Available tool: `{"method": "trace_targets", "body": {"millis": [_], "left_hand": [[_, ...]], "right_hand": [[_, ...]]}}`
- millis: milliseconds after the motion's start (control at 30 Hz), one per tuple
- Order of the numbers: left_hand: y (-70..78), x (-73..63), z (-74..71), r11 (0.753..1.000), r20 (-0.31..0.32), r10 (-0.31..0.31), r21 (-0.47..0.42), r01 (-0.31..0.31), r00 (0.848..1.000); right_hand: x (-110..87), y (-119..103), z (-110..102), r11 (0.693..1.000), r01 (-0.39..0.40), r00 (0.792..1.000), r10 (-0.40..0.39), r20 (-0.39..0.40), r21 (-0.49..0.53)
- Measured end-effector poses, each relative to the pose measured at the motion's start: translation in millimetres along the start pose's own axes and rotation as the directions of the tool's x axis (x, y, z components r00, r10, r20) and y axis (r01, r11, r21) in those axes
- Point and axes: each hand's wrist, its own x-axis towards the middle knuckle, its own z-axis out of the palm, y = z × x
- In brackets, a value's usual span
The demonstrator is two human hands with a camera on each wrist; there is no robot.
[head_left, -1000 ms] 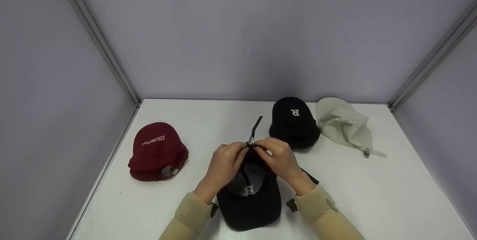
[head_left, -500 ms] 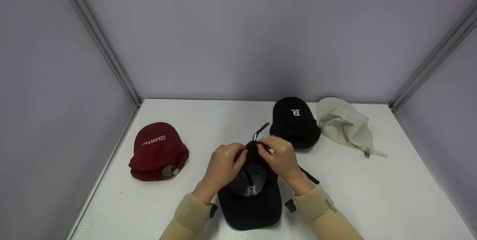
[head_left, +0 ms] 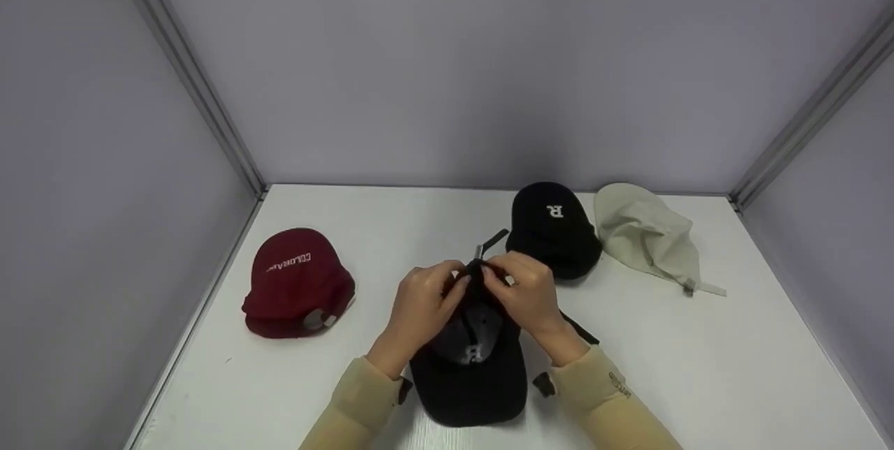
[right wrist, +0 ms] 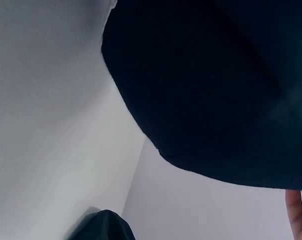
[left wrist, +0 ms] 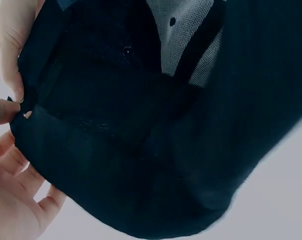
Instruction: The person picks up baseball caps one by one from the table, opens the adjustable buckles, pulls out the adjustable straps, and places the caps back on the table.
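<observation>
A black baseball cap [head_left: 469, 394] is held upside down at the table's front centre, brim toward me. Its grey lining and a white letter show inside. My left hand [head_left: 421, 303] pinches the cap's back edge from the left, and my right hand [head_left: 527, 294] pinches it close by from the right. Just beyond the fingertips stands a metal buckle [head_left: 479, 252], with a black strap end [head_left: 496, 238] sticking out to the right. The left wrist view shows fingers on the edge of the cap's dark inside [left wrist: 116, 150]. In the right wrist view the cap's dark fabric [right wrist: 200, 100] hides most of the grip.
A dark red cap [head_left: 297, 286] sits at the left of the white table [head_left: 405, 223]. Behind my right hand are another black cap [head_left: 552, 233] and a crumpled cream cap [head_left: 649, 237]. Grey walls [head_left: 447, 73] enclose the table's back and sides.
The buckle and strap end have shifted slightly right, and the strap end now leans farther right. Both hands keep pinching the cap's back edge and have moved little.
</observation>
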Motion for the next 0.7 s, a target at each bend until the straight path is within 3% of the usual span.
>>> {"method": "trace_targets", "body": {"millis": [433,700], "left_hand": [[-1.5,5.5,5.4,0.998,0.029,0.022,0.055,-0.024,0.999],[-3.7,1.1,2.9,1.000,0.019,0.004,0.016,-0.004,1.000]], "right_hand": [[1.4,4,-2,0.985,-0.071,0.997,0.069,-0.018,-0.156],[-1.9,10,-5,0.983,-0.122,0.992,0.117,-0.046,-0.134]]}}
